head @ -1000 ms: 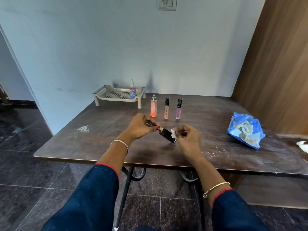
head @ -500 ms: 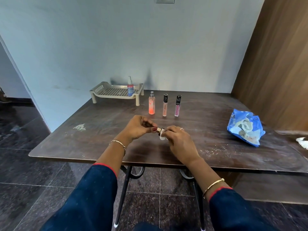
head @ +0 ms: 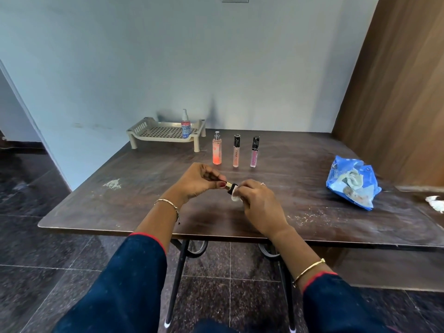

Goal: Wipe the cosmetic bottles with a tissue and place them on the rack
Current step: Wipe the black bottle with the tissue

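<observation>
My left hand (head: pixel 199 180) grips one end of a small black and gold cosmetic tube (head: pixel 230 186) above the table's middle. My right hand (head: pixel 258 203) wraps a white tissue (head: pixel 235 195) round the tube's other end, hiding most of it. Further back stand an orange spray bottle (head: pixel 217 151), a peach lip-gloss tube (head: pixel 236 151) and a pink lip-gloss tube (head: pixel 254 152) in a row. A beige perforated rack (head: pixel 156 132) sits at the back left with one pink spray bottle (head: pixel 185 124) upright on it.
The dark wooden table (head: pixel 312 212) is scuffed and dusty. A blue tissue packet (head: pixel 352 186) lies at the right, a crumpled white tissue (head: pixel 436 203) beyond it at the edge. A wooden panel (head: pixel 396 92) rises at the right, a pale wall behind.
My right hand has slid along the tube toward my left hand, covering the black body that showed a second ago. Only the gold end and some tissue show now.
</observation>
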Available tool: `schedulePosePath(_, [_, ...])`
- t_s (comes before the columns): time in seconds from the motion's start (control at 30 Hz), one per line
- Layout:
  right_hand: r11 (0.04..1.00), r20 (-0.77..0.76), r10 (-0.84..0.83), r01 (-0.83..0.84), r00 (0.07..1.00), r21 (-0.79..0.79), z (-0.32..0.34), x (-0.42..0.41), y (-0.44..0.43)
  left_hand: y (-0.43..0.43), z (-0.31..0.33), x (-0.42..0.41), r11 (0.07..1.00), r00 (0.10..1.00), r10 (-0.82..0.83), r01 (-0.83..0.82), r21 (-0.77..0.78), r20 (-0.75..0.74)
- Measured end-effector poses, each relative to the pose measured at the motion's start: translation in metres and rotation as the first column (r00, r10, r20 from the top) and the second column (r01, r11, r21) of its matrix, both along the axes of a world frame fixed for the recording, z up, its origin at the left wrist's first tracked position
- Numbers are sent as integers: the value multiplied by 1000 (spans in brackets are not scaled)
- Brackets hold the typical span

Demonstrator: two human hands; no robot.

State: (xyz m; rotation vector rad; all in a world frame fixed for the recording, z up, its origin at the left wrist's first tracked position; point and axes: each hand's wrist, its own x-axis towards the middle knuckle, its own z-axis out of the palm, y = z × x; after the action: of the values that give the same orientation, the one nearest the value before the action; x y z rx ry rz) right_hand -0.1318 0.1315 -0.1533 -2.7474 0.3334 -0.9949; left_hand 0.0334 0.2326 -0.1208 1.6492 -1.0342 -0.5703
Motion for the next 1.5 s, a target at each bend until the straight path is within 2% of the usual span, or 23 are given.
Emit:
schedulePosePath(0.13, [998,-21,-7,6,1000,-59,-4,-1,8,4,8,4,1000,1000,-16,16,-4,16])
schedulePosePath(0.3, [993,-71,-115,116,991,3,-20,-22,-8,6,21,6,999,999,-21,22,-26,38])
schedulePosePath(0.4, [977,-57,-176,181,983,113,-18,-27,-20,3,27,3,999,997,-37,39,-22,70])
schedulePosePath(0.47, [945,14,-188,177,982,276,-12,-26,-22,1,31,-1,998,995,-68,69,-3,75])
schedulePosePath(0.53, [830,111,-212,119,971,545,-2,-22,-20,-1,34,-7,994,992,-106,105,12,72])
schedulePosePath(0.6, [638,204,-235,-7,950,770,6,-17,-14,-3,37,-12,990,987,-139,138,21,75])
schedulePosePath(0.67, [530,261,-246,-96,934,843,10,-12,-8,-2,38,-14,987,985,-160,158,26,73])
schedulePosePath(0.8, [485,289,-224,-151,931,861,14,-3,-3,0,37,-17,985,982,-170,167,45,84])
schedulePosePath(1.07, [575,146,-56,-88,988,813,18,2,-3,-7,34,-26,993,973,-117,115,19,200])
schedulePosePath(1.13, [621,115,-74,-44,991,782,15,0,-3,-9,33,-28,995,969,-101,99,18,228])
schedulePosePath(1.23, [743,126,-227,88,966,663,5,0,-1,-12,32,-30,996,967,-87,84,21,239])
schedulePosePath(1.3, [798,165,-269,124,949,589,0,-1,5,-12,31,-31,997,967,-78,75,22,241])
schedulePosePath(1.37, [861,194,-266,142,944,488,-4,-2,13,-10,30,-30,998,968,-64,61,21,242])
schedulePosePath(1.5, [974,213,-180,144,960,175,-9,-3,22,-6,30,-28,998,969,-61,57,21,238])
